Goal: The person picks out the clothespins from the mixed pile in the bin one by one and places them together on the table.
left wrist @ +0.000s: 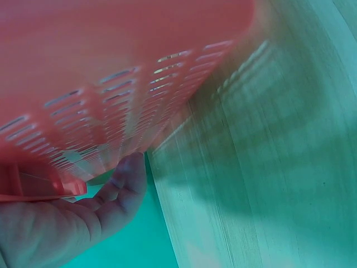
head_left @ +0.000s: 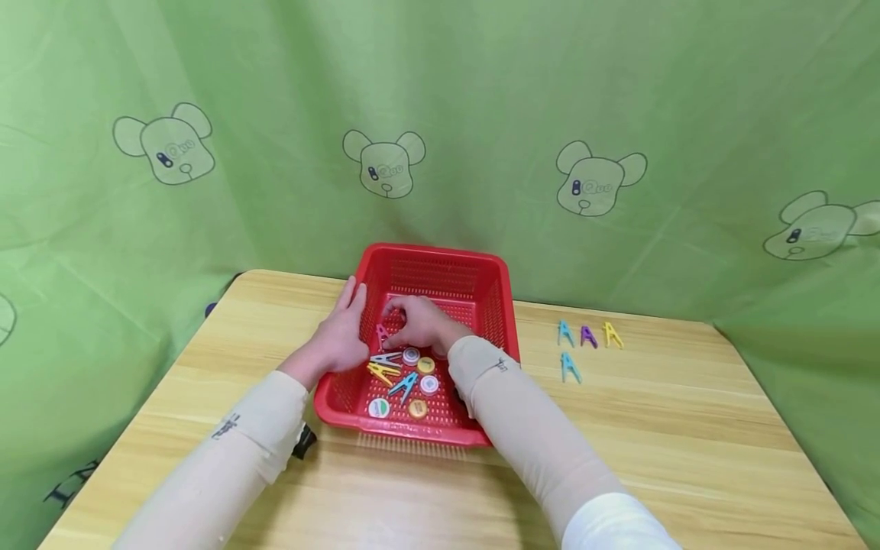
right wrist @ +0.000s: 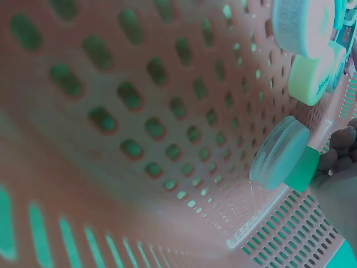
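A red plastic basket stands on the table. My left hand grips its left rim; in the left wrist view the fingers lie along the outside of the slotted wall. Inside the basket, my right hand reaches down, thumb and forefinger apart, beside a pink clothespin. Nearer me lie a pale grey clothespin, a yellow clothespin and a blue clothespin. Several round bottle caps lie there too, including a yellow cap and an orange cap. A white cap shows by the right hand.
On the wooden table, right of the basket, are two blue clothespins, a purple clothespin and a yellow clothespin. A green curtain hangs behind the table. A small black object shows beside the left forearm.
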`<state>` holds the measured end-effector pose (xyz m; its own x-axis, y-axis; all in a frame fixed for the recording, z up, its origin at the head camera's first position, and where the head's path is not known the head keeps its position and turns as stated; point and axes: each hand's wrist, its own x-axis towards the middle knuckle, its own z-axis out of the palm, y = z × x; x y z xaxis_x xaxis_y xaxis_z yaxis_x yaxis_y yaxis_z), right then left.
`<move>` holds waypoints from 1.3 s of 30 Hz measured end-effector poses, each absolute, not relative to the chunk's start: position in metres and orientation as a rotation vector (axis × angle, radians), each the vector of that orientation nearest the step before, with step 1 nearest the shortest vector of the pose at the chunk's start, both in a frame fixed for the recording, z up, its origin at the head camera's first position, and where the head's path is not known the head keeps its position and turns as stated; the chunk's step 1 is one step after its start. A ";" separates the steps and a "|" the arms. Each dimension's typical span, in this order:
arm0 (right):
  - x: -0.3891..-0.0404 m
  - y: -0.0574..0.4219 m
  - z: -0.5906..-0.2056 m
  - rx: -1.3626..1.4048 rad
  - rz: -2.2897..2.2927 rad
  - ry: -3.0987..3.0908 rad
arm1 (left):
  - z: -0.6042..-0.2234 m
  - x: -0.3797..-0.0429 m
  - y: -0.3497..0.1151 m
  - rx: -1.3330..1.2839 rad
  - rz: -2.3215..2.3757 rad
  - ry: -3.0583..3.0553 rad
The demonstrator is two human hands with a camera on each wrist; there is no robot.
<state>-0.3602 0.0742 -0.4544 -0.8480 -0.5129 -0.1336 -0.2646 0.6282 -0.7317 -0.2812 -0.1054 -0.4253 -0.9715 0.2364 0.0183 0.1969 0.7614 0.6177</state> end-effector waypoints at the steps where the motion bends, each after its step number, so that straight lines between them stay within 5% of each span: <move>1: -0.361 0.074 -0.455 -0.631 -1.038 2.531 | -0.425 -0.281 -0.105 0.355 1.004 2.890; 39: -0.369 0.068 -0.464 -0.828 -0.592 2.723 | -0.426 -0.282 -0.106 0.371 0.996 2.910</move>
<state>-0.3688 0.0676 -0.4642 -0.8126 -0.5735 -0.1036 -0.4788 0.7584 -0.4423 -0.2823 -0.1061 -0.4261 -0.9704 0.2389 0.0361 0.2109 0.7648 0.6087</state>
